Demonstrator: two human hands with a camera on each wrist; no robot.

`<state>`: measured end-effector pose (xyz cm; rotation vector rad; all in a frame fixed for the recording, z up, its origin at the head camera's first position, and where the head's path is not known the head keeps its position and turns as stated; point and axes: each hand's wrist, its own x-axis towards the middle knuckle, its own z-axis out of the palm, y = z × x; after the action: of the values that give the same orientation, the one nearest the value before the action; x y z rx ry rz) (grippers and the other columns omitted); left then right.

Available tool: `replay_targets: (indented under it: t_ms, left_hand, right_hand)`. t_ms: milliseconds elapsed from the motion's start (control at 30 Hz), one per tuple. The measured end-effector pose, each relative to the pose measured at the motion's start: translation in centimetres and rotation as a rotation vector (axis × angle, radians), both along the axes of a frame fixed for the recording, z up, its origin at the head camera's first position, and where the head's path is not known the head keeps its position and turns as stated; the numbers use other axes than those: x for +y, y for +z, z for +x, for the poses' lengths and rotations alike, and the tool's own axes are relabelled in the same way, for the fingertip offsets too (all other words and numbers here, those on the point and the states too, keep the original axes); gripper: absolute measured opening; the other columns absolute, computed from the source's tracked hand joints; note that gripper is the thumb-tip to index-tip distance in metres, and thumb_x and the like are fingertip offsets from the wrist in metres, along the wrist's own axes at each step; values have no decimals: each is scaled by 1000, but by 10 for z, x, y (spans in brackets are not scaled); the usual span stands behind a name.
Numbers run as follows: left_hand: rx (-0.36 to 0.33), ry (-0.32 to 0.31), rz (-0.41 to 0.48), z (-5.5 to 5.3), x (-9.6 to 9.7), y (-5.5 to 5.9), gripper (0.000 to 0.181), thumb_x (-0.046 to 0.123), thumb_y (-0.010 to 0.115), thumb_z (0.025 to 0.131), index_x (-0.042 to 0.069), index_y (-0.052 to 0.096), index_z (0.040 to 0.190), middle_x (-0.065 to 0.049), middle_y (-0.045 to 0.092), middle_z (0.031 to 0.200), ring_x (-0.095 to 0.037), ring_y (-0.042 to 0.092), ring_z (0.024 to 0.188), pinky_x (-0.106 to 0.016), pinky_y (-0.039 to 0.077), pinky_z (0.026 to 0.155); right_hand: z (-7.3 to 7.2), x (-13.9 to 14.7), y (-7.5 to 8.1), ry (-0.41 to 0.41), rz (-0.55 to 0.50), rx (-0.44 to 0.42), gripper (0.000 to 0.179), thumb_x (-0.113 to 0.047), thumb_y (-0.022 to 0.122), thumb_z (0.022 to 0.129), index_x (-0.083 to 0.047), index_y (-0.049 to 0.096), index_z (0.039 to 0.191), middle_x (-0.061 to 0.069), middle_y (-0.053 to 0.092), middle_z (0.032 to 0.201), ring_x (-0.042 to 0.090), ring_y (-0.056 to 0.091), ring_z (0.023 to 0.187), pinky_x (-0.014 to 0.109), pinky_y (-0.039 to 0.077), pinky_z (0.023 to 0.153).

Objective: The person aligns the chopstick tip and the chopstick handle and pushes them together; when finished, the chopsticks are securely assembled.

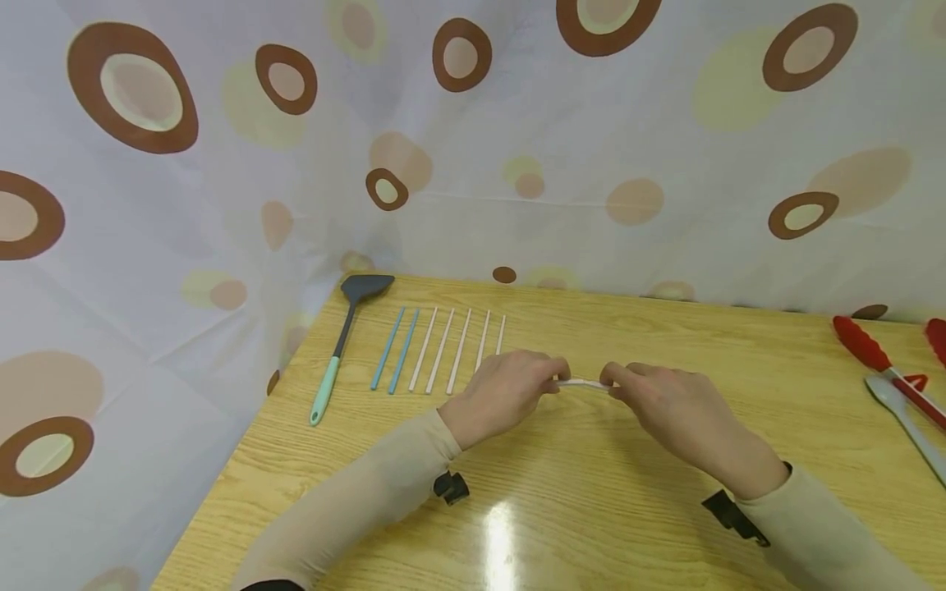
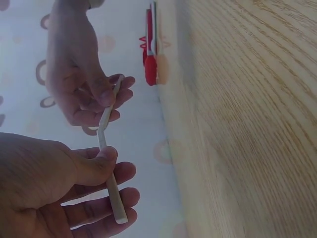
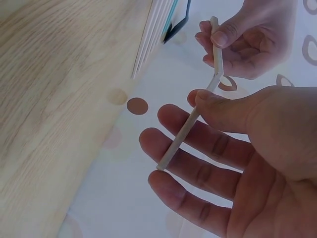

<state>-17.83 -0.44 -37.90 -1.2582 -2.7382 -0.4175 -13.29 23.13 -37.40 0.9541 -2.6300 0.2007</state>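
Observation:
A thin white straw (image 1: 584,382) is held level above the table between both hands, with a kink at its middle. My left hand (image 1: 506,390) pinches one end part between thumb and fingers. The other end part is pinched by my right hand (image 1: 680,410). In the left wrist view the straw (image 2: 115,201) bends between the two thumbs, its near end lying across the left fingers. From the right wrist, the straw (image 3: 177,141) shows the same sharp bend, and its lower end rests against the right fingers.
Several white straws (image 1: 439,351) lie in a row left of the hands, beside two blue straws (image 1: 388,349). Farther left lies a dark spatula (image 1: 343,328) with a mint handle. At the right edge are red-tipped tongs (image 1: 863,343) and a grey spoon (image 1: 897,404). A patterned curtain (image 1: 576,123) hangs behind.

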Motion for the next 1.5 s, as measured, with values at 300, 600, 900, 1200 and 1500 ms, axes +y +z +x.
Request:
replay_targets:
  t_ms: [300,600,900,1200,1500]
  left_hand:
    - [37,-11,4,1,-1,-1,15,19,69,95,19,70,109,8,71,93,-6,64,74,-13,39,47]
    - [108,-39,3,1,-3,-2,16,17,70,93,18,72,109,7,71,94,-8,66,77,-12,40,50]
    - [98,-57,-8,1,-2,-2,17,16,70,93,17,71,110,6,71,95,-6,65,77,-11,42,54]
    - [125,-61,2,2,-1,-2,15,14,71,92,15,72,107,5,70,94,-7,65,77,-11,44,58]
    - [150,-71,0,3,1,-4,15,11,71,92,15,73,107,5,70,95,-7,66,79,-12,46,63]
  right_hand:
    - [0,-2,0,-29,31,-12,15,-13,77,86,-14,64,93,-9,50,68,2,34,46,21,31,38]
    - [0,-3,1,-52,58,-26,9,-14,75,89,-13,68,95,-7,47,62,6,34,45,23,32,39]
    - [-1,-3,-3,-8,76,61,13,-12,78,84,-11,69,94,-3,50,64,10,38,48,26,33,41]
    - [-1,-5,-4,28,39,62,24,0,82,77,-10,67,93,-1,63,78,16,54,58,28,44,47]
    - [1,-5,-4,53,14,106,27,3,83,74,-8,68,93,1,67,80,18,58,60,32,49,51]
